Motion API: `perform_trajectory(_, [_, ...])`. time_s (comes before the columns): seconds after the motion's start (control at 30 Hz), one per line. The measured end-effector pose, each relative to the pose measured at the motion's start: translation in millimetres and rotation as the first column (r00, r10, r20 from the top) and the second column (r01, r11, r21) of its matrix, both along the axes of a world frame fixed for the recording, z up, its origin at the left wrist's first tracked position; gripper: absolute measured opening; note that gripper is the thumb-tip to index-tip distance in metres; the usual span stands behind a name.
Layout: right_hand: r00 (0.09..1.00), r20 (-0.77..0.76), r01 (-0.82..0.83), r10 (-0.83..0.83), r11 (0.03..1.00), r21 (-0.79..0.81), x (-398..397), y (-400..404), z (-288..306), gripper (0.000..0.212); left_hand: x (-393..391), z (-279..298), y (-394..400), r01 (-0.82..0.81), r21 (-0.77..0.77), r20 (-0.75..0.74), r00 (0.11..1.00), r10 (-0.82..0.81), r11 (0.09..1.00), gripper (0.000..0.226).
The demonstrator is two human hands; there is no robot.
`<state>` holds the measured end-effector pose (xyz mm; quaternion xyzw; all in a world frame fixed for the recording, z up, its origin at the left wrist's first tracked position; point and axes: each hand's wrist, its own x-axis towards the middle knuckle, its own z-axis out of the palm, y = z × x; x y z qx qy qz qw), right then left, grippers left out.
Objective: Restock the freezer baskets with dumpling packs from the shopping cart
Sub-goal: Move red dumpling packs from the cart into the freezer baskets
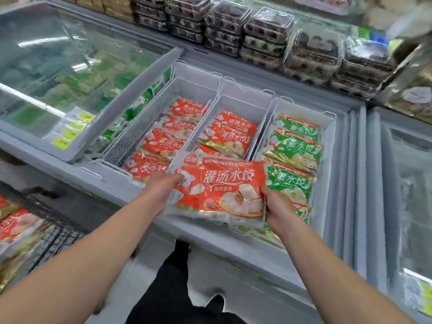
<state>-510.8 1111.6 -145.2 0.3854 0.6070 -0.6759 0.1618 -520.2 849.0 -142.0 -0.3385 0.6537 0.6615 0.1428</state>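
I hold a red dumpling pack flat over the front of the middle freezer basket. My left hand grips its left edge and my right hand grips its right edge. The left basket holds several red packs. More red packs lie in the middle basket. In the right basket lie several green packs. The shopping cart stands at the lower left with red packs inside.
A raised glass freezer lid with yellow price tags stands to the left. Stacked clear egg cartons line the shelf behind the freezer. Another glass-topped freezer is on the right. My legs and shoe show below.
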Motion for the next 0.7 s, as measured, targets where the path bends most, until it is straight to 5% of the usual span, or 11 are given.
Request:
perform_trajectory(0.53, [0.972, 0.115, 0.193, -0.204, 0.976, 0.1, -251, -22, -59, 0.015, -317, -57, -12, 0.325, -0.003, 0.117, 0.939, -0.323, 0.946, 0.004])
perform_trajectory(0.7, [0.965, 0.14, 0.204, -0.221, 0.971, 0.127, -331, -8, -79, 0.017, -404, -81, 12, 0.368, -0.037, 0.132, 0.923, -0.36, 0.929, 0.021])
